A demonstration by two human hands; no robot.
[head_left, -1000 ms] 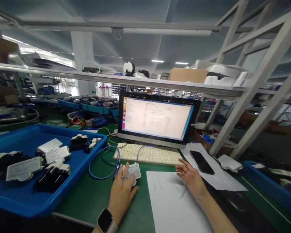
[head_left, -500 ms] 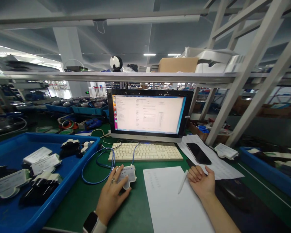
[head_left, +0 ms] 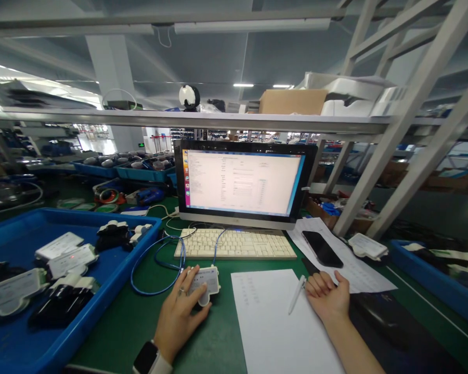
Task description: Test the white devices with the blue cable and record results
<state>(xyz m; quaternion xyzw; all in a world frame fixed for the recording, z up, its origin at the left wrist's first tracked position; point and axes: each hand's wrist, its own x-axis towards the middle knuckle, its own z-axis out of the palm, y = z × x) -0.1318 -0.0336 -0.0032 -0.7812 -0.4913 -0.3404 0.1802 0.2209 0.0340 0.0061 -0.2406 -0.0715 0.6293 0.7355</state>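
Note:
My left hand (head_left: 184, 306) lies over a white plastic device box (head_left: 208, 280) on the green tabletop, fingers and thumb gripping it. A blue cable (head_left: 215, 249) runs from the box's top edge across the keyboard (head_left: 237, 245). My right hand (head_left: 329, 296) rests palm up with its fingers curled in and nothing in them. Close beside those fingers, a white pen (head_left: 296, 296) lies on a paper sheet (head_left: 273, 332) with faint handwriting. Behind the keyboard, a monitor (head_left: 242, 182) displays a window with text and fields, too blurred to read.
At left, a blue tray (head_left: 113, 291) holds several white and black devices. A phone (head_left: 322, 248) lies on papers at right, near another white device (head_left: 367, 246). A black mouse (head_left: 378, 317) sits on a dark pad. Another blue bin (head_left: 421, 275) stands far right; a shelf (head_left: 226, 120) spans overhead.
The view has shifted slightly. Both hands keep their places, the left on the white box and the right beside the pen. A small red light now shows on a device in the left tray.

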